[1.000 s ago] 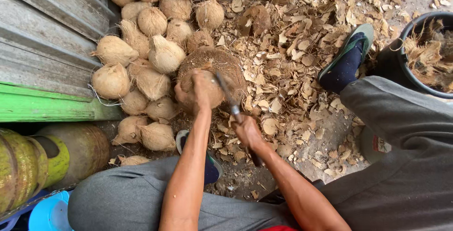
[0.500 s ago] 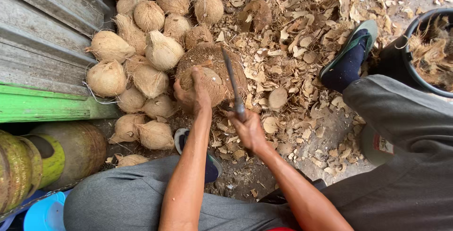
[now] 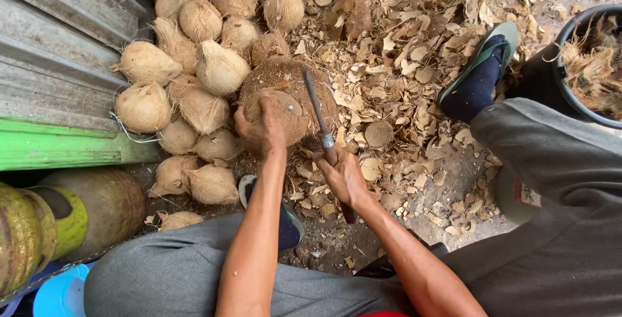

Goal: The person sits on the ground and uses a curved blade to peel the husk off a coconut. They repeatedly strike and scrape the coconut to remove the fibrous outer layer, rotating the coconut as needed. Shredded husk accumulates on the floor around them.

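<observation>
the left hand (image 3: 259, 129) grips a brown husked coconut (image 3: 285, 113), holding it on a rough stump (image 3: 291, 84) among shell chips on the ground (image 3: 414, 181). the right hand (image 3: 343, 178) is closed around the handle of a knife (image 3: 319, 119), its blade lying against the coconut's right side. a pile of pale coconuts (image 3: 194, 90) sits just left, beside a corrugated metal wall (image 3: 58, 51).

Coconut pile (image 3: 194, 77) sits left against the metal wall (image 3: 58, 64), husk scraps (image 3: 414, 64) spread right of it, bucket (image 3: 586, 64) far right (past the foot (image 3: 479, 77)).
</observation>
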